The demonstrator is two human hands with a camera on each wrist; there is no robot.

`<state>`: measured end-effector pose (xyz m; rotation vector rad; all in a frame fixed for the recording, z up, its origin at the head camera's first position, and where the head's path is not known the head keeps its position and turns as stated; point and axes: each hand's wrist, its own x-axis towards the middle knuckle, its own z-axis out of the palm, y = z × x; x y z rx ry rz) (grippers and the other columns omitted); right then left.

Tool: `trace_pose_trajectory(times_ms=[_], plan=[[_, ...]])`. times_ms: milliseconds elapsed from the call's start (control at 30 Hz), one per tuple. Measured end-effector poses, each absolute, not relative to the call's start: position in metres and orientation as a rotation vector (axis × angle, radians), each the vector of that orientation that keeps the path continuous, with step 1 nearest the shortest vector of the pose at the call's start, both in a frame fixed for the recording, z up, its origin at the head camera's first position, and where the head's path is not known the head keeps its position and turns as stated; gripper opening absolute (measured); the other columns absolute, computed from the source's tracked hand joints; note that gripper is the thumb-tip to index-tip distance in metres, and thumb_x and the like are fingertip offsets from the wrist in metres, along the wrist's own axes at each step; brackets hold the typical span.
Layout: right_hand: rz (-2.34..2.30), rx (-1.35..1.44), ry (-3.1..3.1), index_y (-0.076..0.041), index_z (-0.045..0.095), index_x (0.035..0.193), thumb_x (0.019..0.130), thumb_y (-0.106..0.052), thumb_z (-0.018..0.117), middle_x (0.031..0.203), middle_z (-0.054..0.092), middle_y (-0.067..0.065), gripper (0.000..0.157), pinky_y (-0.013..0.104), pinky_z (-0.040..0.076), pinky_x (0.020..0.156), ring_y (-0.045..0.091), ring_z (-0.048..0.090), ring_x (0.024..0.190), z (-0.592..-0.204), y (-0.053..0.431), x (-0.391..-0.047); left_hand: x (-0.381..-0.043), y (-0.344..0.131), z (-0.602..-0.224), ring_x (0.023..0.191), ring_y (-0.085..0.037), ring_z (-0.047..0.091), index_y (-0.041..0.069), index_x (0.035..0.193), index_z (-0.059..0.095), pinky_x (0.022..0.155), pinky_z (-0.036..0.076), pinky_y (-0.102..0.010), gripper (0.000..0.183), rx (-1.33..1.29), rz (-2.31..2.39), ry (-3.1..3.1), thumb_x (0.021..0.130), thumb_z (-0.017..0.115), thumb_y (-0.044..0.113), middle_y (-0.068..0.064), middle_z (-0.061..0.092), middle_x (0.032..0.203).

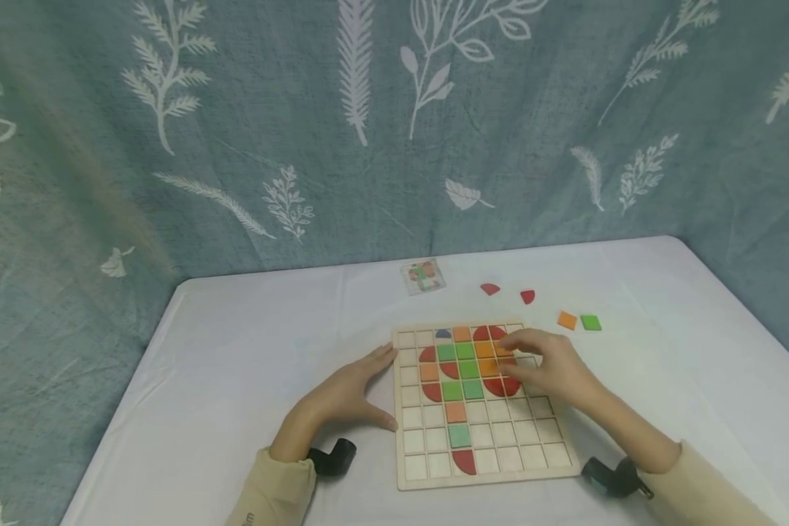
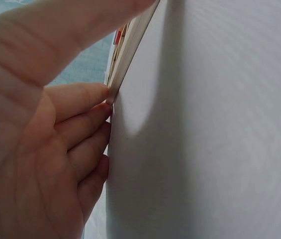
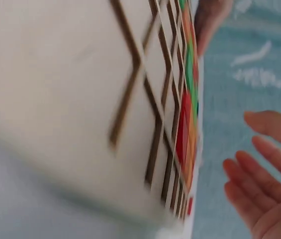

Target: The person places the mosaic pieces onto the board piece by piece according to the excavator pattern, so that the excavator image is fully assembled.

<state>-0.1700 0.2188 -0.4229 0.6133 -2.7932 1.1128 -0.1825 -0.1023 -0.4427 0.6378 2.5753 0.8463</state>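
A wooden grid board (image 1: pixel 511 432) lies on the table, with green, orange and red tiles in its upper and middle cells. My left hand (image 1: pixel 348 391) rests at the board's left side, fingertips touching the edge and thumb stretched toward it. In the left wrist view, the fingers (image 2: pixel 80 129) lie nearly straight against that edge. Over the board's upper right is my right hand (image 1: pixel 555 365), thumb and forefinger apart above orange tiles (image 1: pixel 485 358). The right wrist view has this hand (image 3: pixel 269 184) raised off the board, fingers loosely bent, nothing seen between them.
Behind the board lies a small pattern card (image 1: pixel 423 276). Two red pieces (image 1: pixel 489 289), an orange tile (image 1: pixel 567 320) and a green tile (image 1: pixel 591 322) lie loose at the back right. A patterned cloth (image 1: pixel 381 204) hangs behind the white table (image 1: pixel 276 321).
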Motion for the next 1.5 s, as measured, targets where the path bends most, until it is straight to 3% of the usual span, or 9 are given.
trace_pose_trajectory(times_ms=[200,367,433,567,700,833,1000,1500], plan=[[1.18,0.415,-2.754,-0.001,0.065,0.106,0.079,-0.014,0.073,0.107,0.065,0.012,0.03,0.047,0.049,0.09,0.033,0.059,0.105,-0.428,0.252,-0.183,-0.182,-0.1,-0.446,0.14,-0.023,0.021,0.015,0.145,0.03,0.111,0.025,-0.045,0.11,0.627,0.827,2.583,0.055,0.085,0.042,-0.001,0.022,0.152],[1.066,0.298,-2.697,-0.007,0.065,0.104,0.079,-0.022,0.073,0.103,0.067,0.006,0.03,0.027,0.052,0.086,0.022,0.062,0.1,-0.448,0.283,-0.198,-0.183,-0.101,-0.446,0.14,-0.023,0.021,0.015,0.145,0.03,0.112,0.025,-0.044,0.11,0.617,0.821,2.587,0.055,0.085,0.042,-0.001,0.022,0.152],[1.059,0.279,-2.684,-0.006,0.065,0.103,0.079,-0.018,0.073,0.102,0.067,0.007,0.028,0.025,0.052,0.084,0.021,0.063,0.097,-0.45,0.289,-0.204,-0.183,-0.101,-0.446,0.14,-0.022,0.021,0.015,0.145,0.03,0.112,0.024,-0.044,0.11,0.612,0.822,2.588,0.055,0.085,0.042,-0.001,0.022,0.153],[1.108,0.266,-2.694,0.002,0.064,0.103,0.079,-0.007,0.071,0.101,0.066,0.018,0.027,0.04,0.052,0.085,0.033,0.063,0.096,-0.436,0.286,-0.217,-0.182,-0.103,-0.446,0.14,-0.023,0.021,0.014,0.145,0.03,0.112,0.024,-0.044,0.11,0.611,0.831,2.587,0.054,0.086,0.042,-0.002,0.022,0.152],[1.133,0.213,-2.768,0.004,0.062,0.108,0.083,-0.01,0.068,0.108,0.063,0.023,0.029,0.047,0.049,0.088,0.04,0.058,0.105,-0.43,0.281,-0.236,-0.181,-0.104,-0.445,0.14,-0.023,0.021,0.014,0.145,0.03,0.112,0.024,-0.044,0.11,0.602,0.838,2.583,0.054,0.085,0.042,-0.002,0.022,0.152],[1.169,0.141,-2.855,0.003,0.059,0.114,0.085,-0.013,0.065,0.116,0.059,0.024,0.034,0.049,0.048,0.09,0.041,0.053,0.113,-0.432,0.275,-0.256,-0.18,-0.104,-0.443,0.14,-0.023,0.021,0.014,0.145,0.03,0.112,0.025,-0.045,0.11,0.609,0.841,2.577,0.055,0.085,0.043,-0.001,0.022,0.152],[1.129,0.148,-2.888,0.005,0.059,0.112,0.083,-0.008,0.065,0.113,0.06,0.024,0.033,0.049,0.045,0.094,0.038,0.054,0.109,-0.44,0.267,-0.272,-0.18,-0.103,-0.441,0.14,-0.023,0.021,0.014,0.145,0.03,0.112,0.024,-0.044,0.109,0.622,0.842,2.571,0.055,0.085,0.042,-0.002,0.022,0.153],[1.02,0.093,-2.855,0.004,0.06,0.108,0.081,0.0,0.065,0.109,0.062,0.024,0.028,0.049,0.048,0.089,0.037,0.057,0.101,-0.441,0.255,-0.275,-0.181,-0.102,-0.44,0.139,-0.023,0.022,0.014,0.145,0.031,0.111,0.025,-0.045,0.109,0.62,0.831,2.578,0.055,0.085,0.042,-0.001,0.022,0.152]])
